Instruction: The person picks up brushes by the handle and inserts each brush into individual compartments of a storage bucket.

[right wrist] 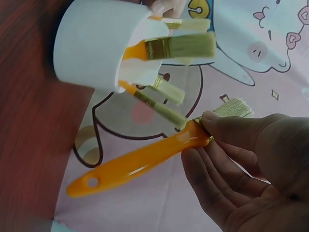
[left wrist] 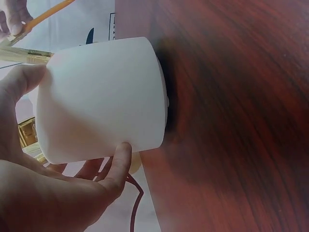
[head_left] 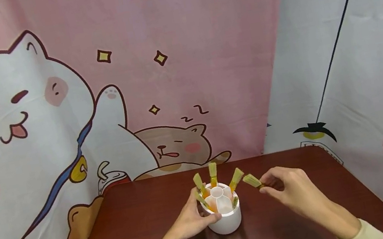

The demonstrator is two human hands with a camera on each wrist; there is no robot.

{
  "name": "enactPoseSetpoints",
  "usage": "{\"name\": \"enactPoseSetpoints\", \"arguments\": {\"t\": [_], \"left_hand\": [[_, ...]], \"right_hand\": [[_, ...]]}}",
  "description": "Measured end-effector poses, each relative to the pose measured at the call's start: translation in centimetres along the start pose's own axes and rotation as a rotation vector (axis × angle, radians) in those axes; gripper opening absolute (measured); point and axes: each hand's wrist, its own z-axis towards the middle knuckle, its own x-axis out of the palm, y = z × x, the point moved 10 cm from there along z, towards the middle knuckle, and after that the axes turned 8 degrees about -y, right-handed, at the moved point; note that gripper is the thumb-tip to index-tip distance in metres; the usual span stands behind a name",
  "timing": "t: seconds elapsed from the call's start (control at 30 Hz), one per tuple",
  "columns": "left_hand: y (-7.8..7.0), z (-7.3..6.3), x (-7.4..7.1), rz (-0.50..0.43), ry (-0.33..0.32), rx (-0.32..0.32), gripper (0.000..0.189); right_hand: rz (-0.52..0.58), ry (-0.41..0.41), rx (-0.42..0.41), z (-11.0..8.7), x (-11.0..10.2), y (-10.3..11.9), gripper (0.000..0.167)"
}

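A white round holder (head_left: 226, 224) with inner compartments stands at the front middle, several paintbrushes (head_left: 213, 171) in it, bristles up. My left hand (head_left: 192, 220) grips the holder's left side, its thumb across the front near the rim. In the left wrist view, fingers lie along the holder's smooth wall (left wrist: 101, 101). To the right of the holder, my right hand (head_left: 292, 187) pinches another paintbrush (right wrist: 140, 162) by the neck just below its bristles. Its orange handle, with a hole at the end, points down and away from the palm in the right wrist view.
Under the holder is a dark red-brown wooden table (head_left: 135, 215). Behind it hangs a pink cloth (head_left: 202, 49) with cartoon animals, and a pale patterned cloth (head_left: 370, 62) hangs at the right.
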Motion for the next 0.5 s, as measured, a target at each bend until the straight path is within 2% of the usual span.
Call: {"name": "enactPoseSetpoints", "arguments": {"t": [0.3,0.5], "left_hand": [[-0.2,0.1,0.1,-0.009,0.007,0.012,0.101],[-0.1,0.1,0.2,-0.011,0.008,0.015,0.1]], "right_hand": [[0.118,0.019,-0.007,0.2,0.7,2.5,0.031],[0.158,0.01,-0.082,0.2,1.3,4.3,0.032]]}}
